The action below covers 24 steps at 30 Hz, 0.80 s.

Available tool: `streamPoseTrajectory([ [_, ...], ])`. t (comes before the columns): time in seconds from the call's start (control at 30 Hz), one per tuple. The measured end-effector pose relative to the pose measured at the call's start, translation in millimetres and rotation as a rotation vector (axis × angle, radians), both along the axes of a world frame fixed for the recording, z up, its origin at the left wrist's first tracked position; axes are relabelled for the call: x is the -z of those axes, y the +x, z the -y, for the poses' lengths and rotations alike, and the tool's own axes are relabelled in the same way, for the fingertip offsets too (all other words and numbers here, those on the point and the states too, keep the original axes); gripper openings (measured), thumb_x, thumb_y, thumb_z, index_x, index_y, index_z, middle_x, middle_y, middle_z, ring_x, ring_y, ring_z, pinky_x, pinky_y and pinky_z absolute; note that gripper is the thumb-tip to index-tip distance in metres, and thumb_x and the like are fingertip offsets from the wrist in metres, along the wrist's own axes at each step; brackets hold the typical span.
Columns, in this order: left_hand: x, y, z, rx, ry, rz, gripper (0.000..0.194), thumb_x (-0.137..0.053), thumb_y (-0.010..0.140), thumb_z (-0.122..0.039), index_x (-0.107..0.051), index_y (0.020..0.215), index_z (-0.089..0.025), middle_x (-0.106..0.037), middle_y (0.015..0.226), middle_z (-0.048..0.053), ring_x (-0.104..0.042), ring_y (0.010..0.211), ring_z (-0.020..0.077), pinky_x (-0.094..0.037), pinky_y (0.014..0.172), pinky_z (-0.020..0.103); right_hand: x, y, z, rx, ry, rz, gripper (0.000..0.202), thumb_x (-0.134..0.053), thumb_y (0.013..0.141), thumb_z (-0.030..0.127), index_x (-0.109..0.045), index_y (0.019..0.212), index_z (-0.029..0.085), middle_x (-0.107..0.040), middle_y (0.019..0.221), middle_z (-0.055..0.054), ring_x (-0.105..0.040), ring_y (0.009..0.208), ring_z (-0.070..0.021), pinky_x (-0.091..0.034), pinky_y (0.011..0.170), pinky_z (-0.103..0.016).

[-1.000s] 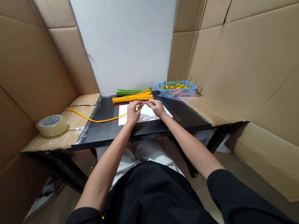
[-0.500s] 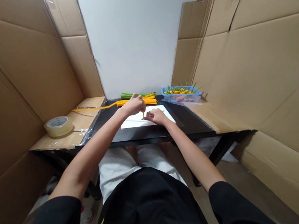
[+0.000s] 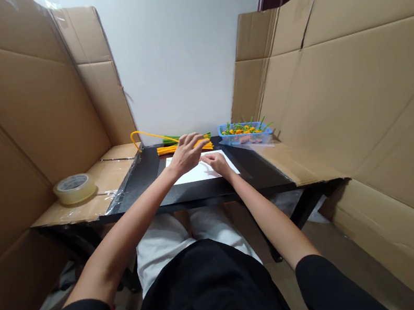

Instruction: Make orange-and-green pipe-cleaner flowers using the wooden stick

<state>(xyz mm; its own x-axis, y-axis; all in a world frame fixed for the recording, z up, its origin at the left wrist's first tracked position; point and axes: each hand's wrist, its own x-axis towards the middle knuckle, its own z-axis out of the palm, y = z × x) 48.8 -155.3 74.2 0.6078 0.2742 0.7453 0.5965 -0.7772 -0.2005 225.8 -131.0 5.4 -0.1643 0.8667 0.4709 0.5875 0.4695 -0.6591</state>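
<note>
My left hand (image 3: 189, 152) is over the white sheet (image 3: 187, 177), its fingers stretched out and somewhat apart. A long orange fuzzy stem (image 3: 151, 133) runs out past the far side of this hand to the left, where its end curls down; the part behind the hand is hidden. Close by on the right, my right hand (image 3: 218, 164) is low over the sheet, thumb and fingers pinched together at a short bit of orange stem, mostly covered by the fingers. Behind my hands lie a bundle of orange stems (image 3: 164, 151) and a bundle of green stems (image 3: 168, 141).
A blue basket (image 3: 246, 138) at the back right holds green stems with orange tops and pinkish pieces. A roll of clear tape (image 3: 74, 189) sits on the cardboard at the left. Cardboard walls stand on both sides of the black table (image 3: 138, 198).
My left hand has opened its fingers. The long orange stem now arches up with its end curled down, where it lay flatter to the left before. The whole view has shifted slightly.
</note>
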Motion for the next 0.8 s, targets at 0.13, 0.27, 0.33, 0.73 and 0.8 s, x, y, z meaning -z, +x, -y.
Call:
streamPoseTrajectory([
  [0.13,42.2,-17,-7,-0.109,-0.127,0.231,0.018,-0.053,0.091,-0.019,-0.060,0.108,-0.018,-0.067,0.106,0.013,-0.059,0.104,0.0287,-0.043,0.090,0.042,0.9,-1,-1,0.072,-0.009,0.007,0.047,-0.055,0.086,0.060,-0.080,0.085,0.020,-0.068,0.065,-0.001,-0.057,0.064,-0.0169,-0.039,0.062,-0.027],
  [0.27,75.8,-21,-23,0.054,-0.411,0.215,0.016,-0.061,0.089,-0.026,-0.058,0.103,-0.018,-0.067,0.093,0.008,-0.062,0.084,0.0202,-0.049,0.074,0.032,1.8,-1,0,0.134,-0.017,0.047,0.047,-0.056,0.084,0.062,-0.080,0.080,0.022,-0.067,0.063,-0.001,-0.058,0.066,-0.0171,-0.035,0.062,-0.027],
  [0.33,82.4,-19,-28,0.095,-0.457,0.261,0.016,-0.064,0.089,-0.029,-0.058,0.100,-0.019,-0.068,0.091,0.006,-0.062,0.080,0.0174,-0.050,0.072,0.030,2.2,-1,0,0.147,-0.023,0.076,0.043,-0.059,0.083,0.061,-0.080,0.077,0.023,-0.068,0.064,-0.001,-0.059,0.069,-0.0177,-0.035,0.064,-0.027],
  [0.73,81.9,-18,-29,0.084,-0.475,0.367,0.012,-0.064,0.088,-0.029,-0.062,0.087,-0.017,-0.069,0.078,0.004,-0.063,0.069,0.0150,-0.050,0.067,0.027,7.3,-4,-4,0.077,-0.084,0.139,0.043,-0.061,0.081,0.062,-0.079,0.073,0.023,-0.070,0.067,-0.002,-0.061,0.072,-0.0188,-0.036,0.066,-0.027],
  [0.8,82.0,-17,-27,0.077,-0.449,0.331,0.006,-0.063,0.087,-0.022,-0.064,0.091,-0.017,-0.070,0.080,0.005,-0.064,0.071,0.0151,-0.050,0.069,0.027,8.8,-2,-6,0.069,-0.092,0.142,0.043,-0.062,0.080,0.061,-0.078,0.072,0.022,-0.067,0.064,-0.002,-0.060,0.070,-0.0184,-0.036,0.065,-0.027],
])
